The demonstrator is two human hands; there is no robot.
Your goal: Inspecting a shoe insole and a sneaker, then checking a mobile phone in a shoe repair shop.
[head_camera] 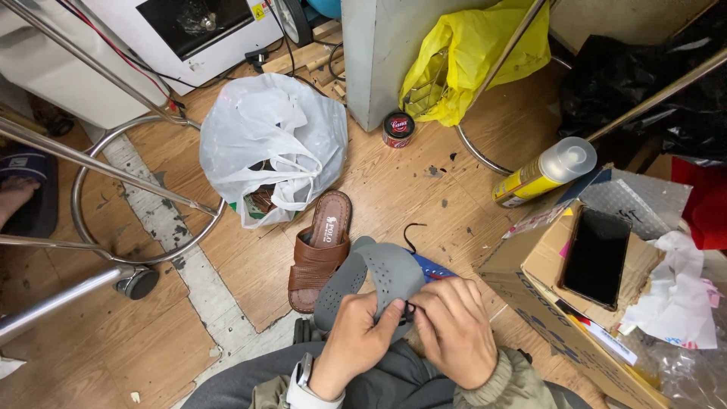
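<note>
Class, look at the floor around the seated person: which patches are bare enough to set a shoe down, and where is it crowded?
Bare wood floor lies between the white bag, the small red tin and the yellow spray can. Another bare patch is lower left, below the stool ring. It is crowded at right around the cardboard box, and near the brown sandal.

On the wooden floor [250, 280], the brown leather sandal [320, 250] lies just before the knotted white plastic bag [265, 136]. Right of the sandal, the perforated grey shoe insert [379, 276] sits in both hands. At the right edge, a black flat phone [597, 256] rests on the torn cardboard box [530, 280], behind which lies a yellow spray can [541, 173].
</note>
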